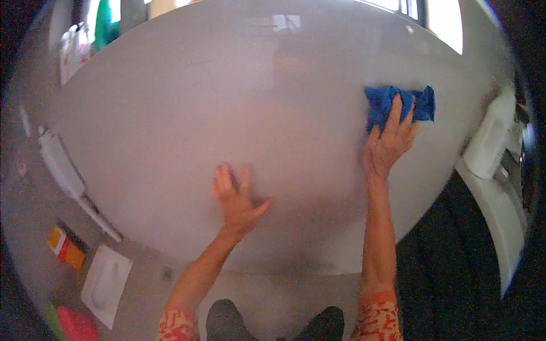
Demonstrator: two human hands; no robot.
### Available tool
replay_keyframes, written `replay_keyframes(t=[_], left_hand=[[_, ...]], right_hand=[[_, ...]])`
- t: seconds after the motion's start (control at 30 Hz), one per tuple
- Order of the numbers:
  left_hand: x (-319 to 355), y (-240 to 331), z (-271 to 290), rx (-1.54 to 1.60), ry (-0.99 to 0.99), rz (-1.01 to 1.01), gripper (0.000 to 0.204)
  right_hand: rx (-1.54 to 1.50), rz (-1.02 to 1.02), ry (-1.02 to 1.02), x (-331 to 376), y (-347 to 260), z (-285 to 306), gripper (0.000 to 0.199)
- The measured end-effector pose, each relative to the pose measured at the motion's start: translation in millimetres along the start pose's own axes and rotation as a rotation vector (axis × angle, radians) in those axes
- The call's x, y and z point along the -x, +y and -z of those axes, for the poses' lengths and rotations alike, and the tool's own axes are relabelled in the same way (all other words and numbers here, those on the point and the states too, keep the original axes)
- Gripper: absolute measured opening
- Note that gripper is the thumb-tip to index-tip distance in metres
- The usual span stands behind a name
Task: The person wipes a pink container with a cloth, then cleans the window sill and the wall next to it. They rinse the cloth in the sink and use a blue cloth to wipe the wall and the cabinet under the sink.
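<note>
A blue cloth [425,104], crumpled and folded, lies against a large pale glossy surface [296,119] toward its far right. My right hand [389,142] presses on the cloth, fingers stretched forward over it and partly sunk in its folds. Lower and left of the middle, my left hand [235,202] rests on the bare surface with fingers and thumb spread, holding nothing. Both forearms reach in from the lower edge, in red and white patterned sleeves.
At the right stands a white bottle-shaped container [490,136] beside a dark ribbed area [443,250]. Along the left lie a pale long-handled object [65,167], an orange and red box [67,248] and a white panel [106,286]. Bottles [75,48] stand far left.
</note>
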State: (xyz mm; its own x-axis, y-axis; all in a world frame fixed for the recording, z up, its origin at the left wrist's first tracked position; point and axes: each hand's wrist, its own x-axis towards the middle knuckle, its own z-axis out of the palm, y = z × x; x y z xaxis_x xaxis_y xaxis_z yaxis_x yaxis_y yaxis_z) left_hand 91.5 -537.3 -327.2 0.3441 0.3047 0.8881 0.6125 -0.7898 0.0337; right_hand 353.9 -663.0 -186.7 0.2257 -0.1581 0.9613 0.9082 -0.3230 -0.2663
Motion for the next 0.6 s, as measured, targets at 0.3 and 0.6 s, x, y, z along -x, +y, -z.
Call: replay_keyframes(t=[0.3, 0.6], left_hand=[[-10, 45, -1, 0.017, -0.270, 0.077, 0.112], [-16, 139, 14, 0.087, -0.404, 0.085, 0.113]], right_hand=[[-0.078, 0.510, -0.148, 45, -17, 24, 0.062], [-0.065, 0.381, 0.219, -96, 52, 69, 0.058]])
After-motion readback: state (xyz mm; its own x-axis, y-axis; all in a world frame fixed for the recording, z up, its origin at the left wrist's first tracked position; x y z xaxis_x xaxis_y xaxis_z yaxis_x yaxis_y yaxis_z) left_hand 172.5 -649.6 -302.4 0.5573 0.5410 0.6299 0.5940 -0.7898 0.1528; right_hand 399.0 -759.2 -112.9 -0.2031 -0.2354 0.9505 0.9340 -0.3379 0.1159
